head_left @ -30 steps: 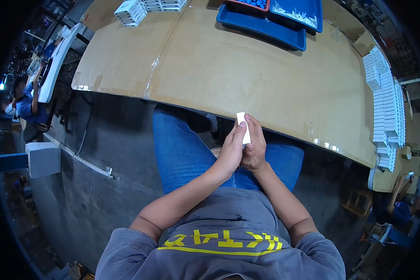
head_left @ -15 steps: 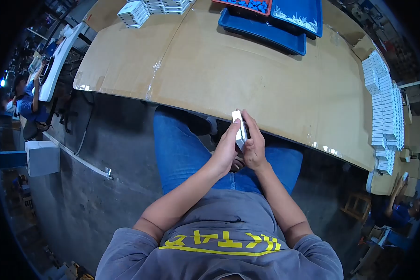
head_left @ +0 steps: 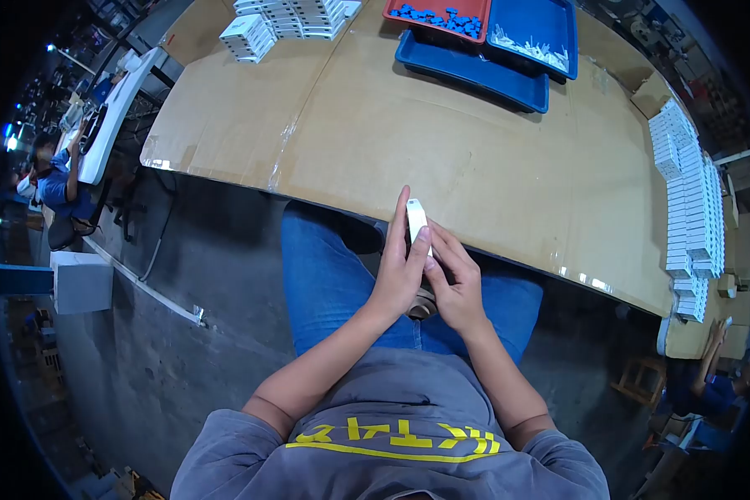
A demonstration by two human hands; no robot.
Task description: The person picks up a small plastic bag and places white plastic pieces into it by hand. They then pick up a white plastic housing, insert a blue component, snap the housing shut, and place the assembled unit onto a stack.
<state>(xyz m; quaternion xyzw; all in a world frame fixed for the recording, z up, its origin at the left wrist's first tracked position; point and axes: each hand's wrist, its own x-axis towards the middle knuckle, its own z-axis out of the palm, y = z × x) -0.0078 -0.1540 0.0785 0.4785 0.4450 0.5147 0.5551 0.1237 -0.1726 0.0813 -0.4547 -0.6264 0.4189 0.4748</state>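
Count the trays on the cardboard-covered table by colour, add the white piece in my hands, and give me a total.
Red rectangular plastic tray: 1
Blue rectangular plastic trays: 2
White oblong piece, held: 1
Total: 4

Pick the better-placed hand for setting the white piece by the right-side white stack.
Likely the right hand: both hands hold the white piece, but the right is on the side nearer the white stack. The left hand would probably have to reach across.
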